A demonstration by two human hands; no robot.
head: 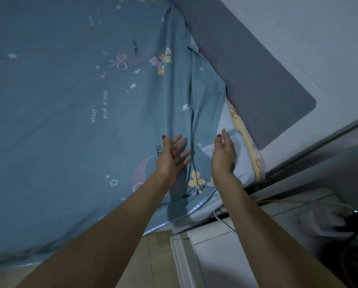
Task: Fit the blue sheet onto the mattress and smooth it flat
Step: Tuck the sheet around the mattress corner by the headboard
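The blue sheet (70, 100), printed with stars, moons and flowers, covers most of the mattress and lies mostly flat. Near the headboard it bunches into long folds (203, 96), and its hem hangs over the near corner. A pale strip of mattress (243, 163) with a yellow edge shows uncovered at that corner. My left hand (173, 155) is open, fingers spread, just above the sheet beside a fold. My right hand (223, 154) is open too, over the sheet's edge where the bare mattress begins. Neither hand holds cloth.
A grey padded headboard (246, 80) runs along the right against a white wall. Below the corner stands a white bedside cabinet (215, 256) with a cable and a power strip (327, 223). A strip of wooden floor (153, 256) lies between bed and cabinet.
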